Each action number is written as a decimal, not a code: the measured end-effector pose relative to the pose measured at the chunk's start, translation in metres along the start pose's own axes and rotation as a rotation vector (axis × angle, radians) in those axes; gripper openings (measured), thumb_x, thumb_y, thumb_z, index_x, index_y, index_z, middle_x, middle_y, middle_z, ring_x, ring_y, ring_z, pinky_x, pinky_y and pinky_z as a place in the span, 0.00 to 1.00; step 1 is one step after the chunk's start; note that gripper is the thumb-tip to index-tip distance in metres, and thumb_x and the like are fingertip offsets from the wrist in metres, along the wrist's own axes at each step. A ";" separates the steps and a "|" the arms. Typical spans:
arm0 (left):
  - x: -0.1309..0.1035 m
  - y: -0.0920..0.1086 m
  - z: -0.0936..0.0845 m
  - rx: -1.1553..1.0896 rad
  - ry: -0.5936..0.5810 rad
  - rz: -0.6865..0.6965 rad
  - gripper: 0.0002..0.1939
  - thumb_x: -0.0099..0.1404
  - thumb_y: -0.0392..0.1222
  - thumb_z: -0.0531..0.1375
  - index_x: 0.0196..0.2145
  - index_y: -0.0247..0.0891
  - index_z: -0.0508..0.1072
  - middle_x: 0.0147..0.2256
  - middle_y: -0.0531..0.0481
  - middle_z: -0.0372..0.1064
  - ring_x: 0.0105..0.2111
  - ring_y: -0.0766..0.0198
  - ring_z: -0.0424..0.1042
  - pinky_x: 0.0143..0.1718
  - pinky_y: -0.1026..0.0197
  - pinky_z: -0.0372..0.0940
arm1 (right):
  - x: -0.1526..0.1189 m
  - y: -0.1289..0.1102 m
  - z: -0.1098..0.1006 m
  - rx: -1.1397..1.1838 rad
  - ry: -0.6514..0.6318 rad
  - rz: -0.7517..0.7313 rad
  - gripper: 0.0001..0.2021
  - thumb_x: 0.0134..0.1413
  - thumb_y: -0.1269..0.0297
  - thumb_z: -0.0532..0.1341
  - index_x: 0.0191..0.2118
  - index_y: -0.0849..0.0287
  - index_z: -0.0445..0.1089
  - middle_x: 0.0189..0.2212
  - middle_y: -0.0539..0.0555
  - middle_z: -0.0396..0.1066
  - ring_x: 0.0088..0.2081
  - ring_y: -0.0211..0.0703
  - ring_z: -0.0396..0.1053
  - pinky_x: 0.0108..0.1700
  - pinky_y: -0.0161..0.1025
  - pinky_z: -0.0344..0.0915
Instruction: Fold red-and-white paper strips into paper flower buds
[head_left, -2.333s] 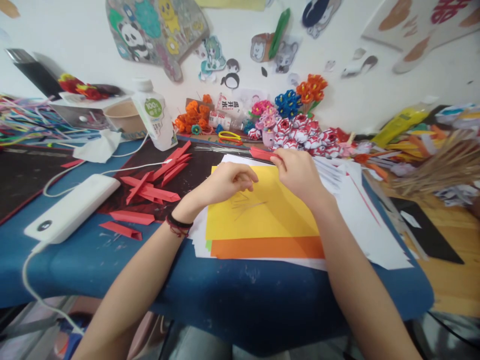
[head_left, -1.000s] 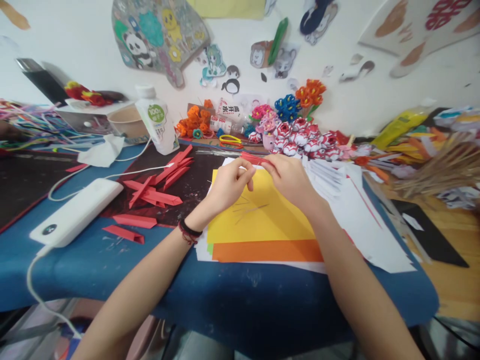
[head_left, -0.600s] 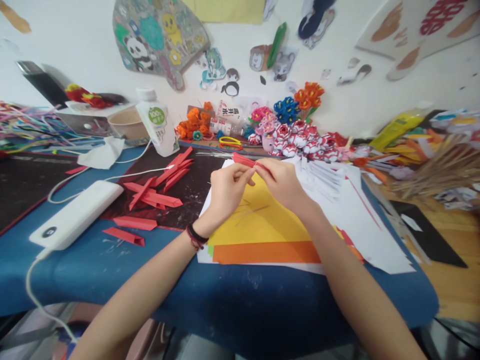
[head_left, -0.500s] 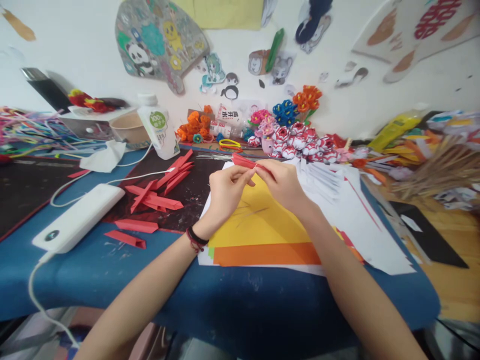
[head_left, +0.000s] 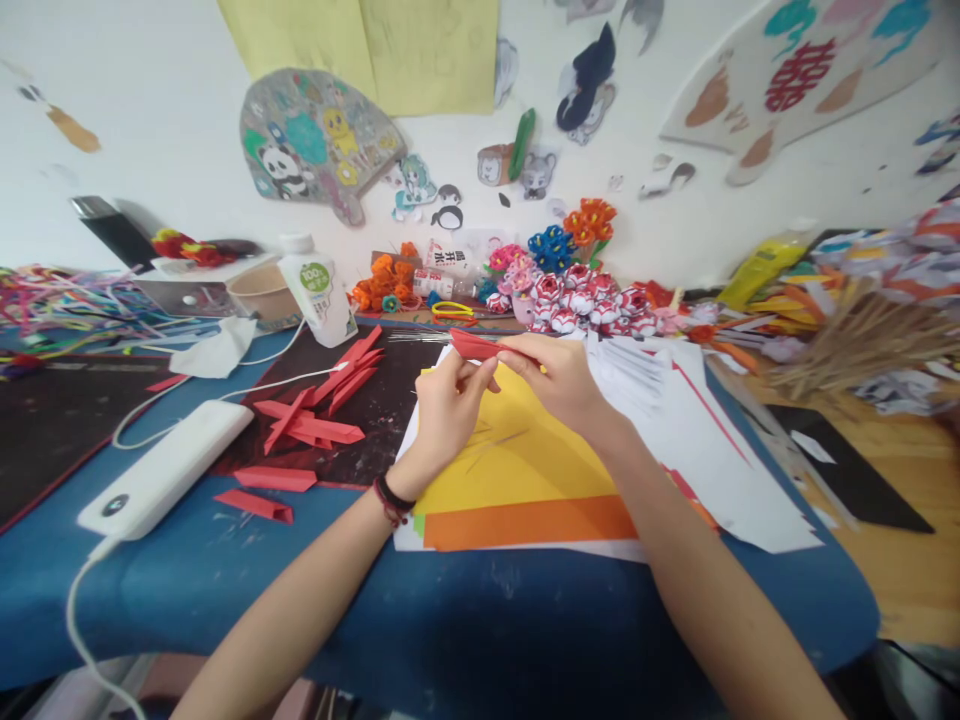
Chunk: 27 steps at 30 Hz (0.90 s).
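Both hands meet over a stack of paper, holding a narrow folded red paper strip (head_left: 474,346). The fingers of my left hand (head_left: 450,408) are closed at the strip's underside near its left part. My right hand (head_left: 556,382) pinches the strip's right end and hides it. Below the hands lies a yellow sheet (head_left: 517,470) with a few thin sticks or wires (head_left: 491,447) on it. An orange sheet (head_left: 525,522) shows under the yellow one. To the left, several more folded red strips (head_left: 319,430) lie in a loose pile.
A white power bank (head_left: 169,465) with a cable rests at the left on the blue table cover (head_left: 480,610). Behind stand a white bottle (head_left: 319,290) and red-and-white paper flowers (head_left: 577,300). White sheets (head_left: 720,480) spread to the right, beside a bundle of brown sticks (head_left: 847,340).
The view has tilted up a little, so the table sits lower in the picture. Both hands still hold the red strip, which now lies flatter, with the left fingers slightly lower on it.
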<state>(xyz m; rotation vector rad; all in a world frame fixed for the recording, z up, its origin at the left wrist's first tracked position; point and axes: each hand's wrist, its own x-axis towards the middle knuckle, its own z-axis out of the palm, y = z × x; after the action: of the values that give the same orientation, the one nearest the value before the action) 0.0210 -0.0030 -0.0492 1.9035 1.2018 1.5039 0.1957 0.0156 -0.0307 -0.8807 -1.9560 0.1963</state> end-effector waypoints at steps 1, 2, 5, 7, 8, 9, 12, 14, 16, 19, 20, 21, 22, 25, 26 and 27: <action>0.000 -0.001 0.000 0.002 -0.007 0.005 0.15 0.73 0.55 0.59 0.40 0.39 0.73 0.27 0.54 0.78 0.22 0.70 0.70 0.28 0.68 0.62 | 0.000 0.000 0.000 -0.002 -0.004 0.009 0.16 0.71 0.55 0.57 0.44 0.58 0.79 0.40 0.57 0.82 0.40 0.46 0.78 0.44 0.40 0.69; 0.000 -0.002 0.000 0.005 -0.015 0.007 0.15 0.73 0.55 0.59 0.41 0.39 0.73 0.27 0.54 0.78 0.23 0.69 0.70 0.29 0.68 0.63 | 0.000 0.000 0.000 -0.005 -0.010 0.018 0.16 0.71 0.54 0.57 0.44 0.58 0.80 0.40 0.57 0.82 0.39 0.45 0.78 0.44 0.40 0.69; 0.001 -0.003 -0.001 0.025 -0.027 0.012 0.15 0.74 0.55 0.58 0.40 0.40 0.73 0.27 0.54 0.77 0.23 0.69 0.70 0.29 0.67 0.63 | 0.000 -0.002 -0.001 -0.001 -0.016 0.027 0.16 0.71 0.54 0.57 0.43 0.57 0.80 0.39 0.56 0.81 0.37 0.44 0.76 0.41 0.39 0.68; 0.002 -0.002 -0.002 0.037 -0.031 0.023 0.15 0.74 0.55 0.58 0.40 0.40 0.72 0.26 0.54 0.76 0.22 0.69 0.69 0.29 0.67 0.62 | 0.000 -0.003 -0.002 0.001 -0.015 0.021 0.16 0.71 0.54 0.57 0.42 0.57 0.80 0.38 0.55 0.81 0.36 0.43 0.75 0.40 0.38 0.67; 0.003 0.000 -0.003 0.040 -0.035 0.026 0.15 0.74 0.55 0.58 0.39 0.40 0.72 0.25 0.54 0.76 0.22 0.69 0.69 0.28 0.67 0.61 | 0.000 -0.004 -0.002 -0.001 -0.016 0.019 0.16 0.71 0.54 0.57 0.41 0.57 0.80 0.37 0.55 0.81 0.35 0.43 0.75 0.40 0.38 0.66; 0.003 0.001 -0.004 0.040 -0.038 0.028 0.15 0.73 0.55 0.58 0.39 0.40 0.72 0.25 0.54 0.76 0.21 0.69 0.68 0.28 0.67 0.61 | 0.000 -0.006 -0.003 -0.002 -0.017 0.019 0.16 0.71 0.55 0.57 0.40 0.57 0.80 0.37 0.55 0.80 0.34 0.42 0.74 0.39 0.38 0.66; 0.005 0.004 -0.005 -0.007 -0.058 0.011 0.15 0.72 0.55 0.60 0.40 0.39 0.72 0.25 0.54 0.76 0.22 0.69 0.69 0.28 0.66 0.60 | 0.001 -0.010 -0.005 -0.002 -0.020 0.023 0.16 0.70 0.57 0.57 0.37 0.57 0.79 0.33 0.53 0.79 0.32 0.41 0.71 0.37 0.37 0.64; 0.006 0.004 -0.005 -0.077 -0.077 -0.018 0.15 0.71 0.55 0.61 0.41 0.39 0.70 0.25 0.55 0.75 0.23 0.69 0.69 0.28 0.67 0.61 | 0.001 -0.012 -0.006 0.000 -0.017 0.024 0.16 0.70 0.58 0.57 0.35 0.58 0.78 0.30 0.52 0.77 0.30 0.40 0.70 0.36 0.37 0.62; 0.008 0.003 -0.005 -0.165 -0.098 -0.063 0.17 0.70 0.56 0.62 0.44 0.40 0.68 0.25 0.56 0.75 0.23 0.70 0.69 0.28 0.67 0.60 | 0.002 -0.013 -0.007 -0.001 -0.018 0.038 0.16 0.70 0.58 0.57 0.33 0.58 0.77 0.28 0.51 0.75 0.29 0.39 0.68 0.34 0.36 0.61; 0.010 0.001 -0.004 -0.282 -0.120 -0.123 0.22 0.66 0.57 0.65 0.48 0.40 0.65 0.25 0.58 0.74 0.23 0.70 0.70 0.26 0.68 0.60 | 0.002 -0.013 -0.009 0.009 -0.031 0.067 0.16 0.69 0.59 0.58 0.32 0.58 0.76 0.27 0.50 0.73 0.27 0.38 0.65 0.33 0.36 0.59; 0.011 0.001 -0.004 -0.313 -0.123 -0.136 0.23 0.65 0.57 0.67 0.47 0.40 0.66 0.24 0.57 0.74 0.24 0.70 0.71 0.26 0.68 0.60 | 0.002 -0.013 -0.010 0.015 -0.039 0.069 0.16 0.69 0.58 0.58 0.31 0.58 0.76 0.26 0.50 0.73 0.27 0.38 0.64 0.32 0.36 0.58; 0.012 0.002 -0.005 -0.338 -0.126 -0.146 0.24 0.63 0.58 0.68 0.46 0.39 0.67 0.24 0.57 0.74 0.24 0.69 0.72 0.26 0.68 0.61 | 0.002 -0.013 -0.011 0.021 -0.048 0.068 0.16 0.69 0.58 0.58 0.30 0.58 0.76 0.26 0.50 0.71 0.27 0.37 0.63 0.32 0.36 0.57; 0.013 0.002 -0.005 -0.357 -0.129 -0.152 0.23 0.63 0.58 0.68 0.44 0.39 0.69 0.23 0.56 0.73 0.24 0.69 0.72 0.26 0.68 0.61 | 0.002 -0.013 -0.012 0.025 -0.057 0.064 0.17 0.69 0.58 0.58 0.29 0.58 0.75 0.25 0.49 0.70 0.26 0.37 0.62 0.31 0.36 0.57; 0.013 0.002 -0.007 -0.407 -0.144 -0.158 0.20 0.63 0.56 0.69 0.40 0.37 0.73 0.22 0.55 0.73 0.24 0.69 0.72 0.27 0.67 0.62 | 0.003 -0.015 -0.016 0.026 -0.074 0.056 0.19 0.69 0.58 0.58 0.27 0.58 0.73 0.22 0.48 0.65 0.25 0.36 0.59 0.31 0.36 0.55; 0.013 0.002 -0.007 -0.426 -0.153 -0.151 0.19 0.63 0.55 0.69 0.40 0.36 0.74 0.22 0.55 0.73 0.24 0.69 0.72 0.27 0.67 0.62 | 0.003 -0.016 -0.017 0.024 -0.079 0.056 0.19 0.69 0.58 0.58 0.26 0.58 0.73 0.22 0.48 0.64 0.25 0.36 0.58 0.30 0.36 0.54; 0.013 0.002 -0.007 -0.444 -0.155 -0.142 0.18 0.64 0.54 0.69 0.39 0.36 0.75 0.22 0.56 0.72 0.23 0.70 0.71 0.28 0.67 0.63 | 0.003 -0.017 -0.018 0.023 -0.084 0.057 0.19 0.69 0.58 0.58 0.26 0.58 0.72 0.22 0.48 0.63 0.25 0.35 0.57 0.30 0.36 0.54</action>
<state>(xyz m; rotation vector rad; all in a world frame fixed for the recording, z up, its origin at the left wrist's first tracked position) 0.0155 0.0051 -0.0379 1.5702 0.8299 1.3806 0.2008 0.0020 -0.0112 -0.9269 -2.0037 0.2930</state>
